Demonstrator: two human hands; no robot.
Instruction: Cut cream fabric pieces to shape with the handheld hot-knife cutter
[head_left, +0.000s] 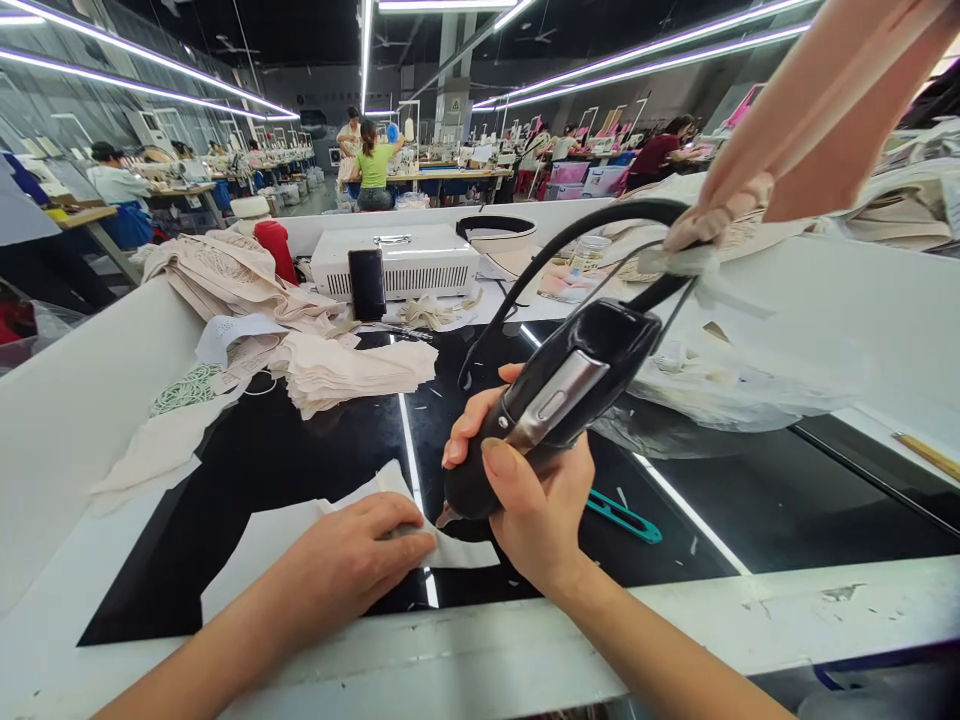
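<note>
My right hand is wrapped around a black corded hand tool with a silver lever, tilted with its lower end toward the fabric. That end's tip is mostly hidden, close to the edge of a white cut fabric piece. My left hand presses on this piece with fingers and thumb drawn together; something greyish shows between them, too hidden to name. Underneath is a glossy black work surface. A teal slim-handled cutter lies to the right of my right hand.
Stacked beige fabric pieces lie at the back left beside a larger fabric heap. A phone leans on a white vented box. Clear plastic covers the right side. The tool's black cable arches overhead to hanging pinkish fabric.
</note>
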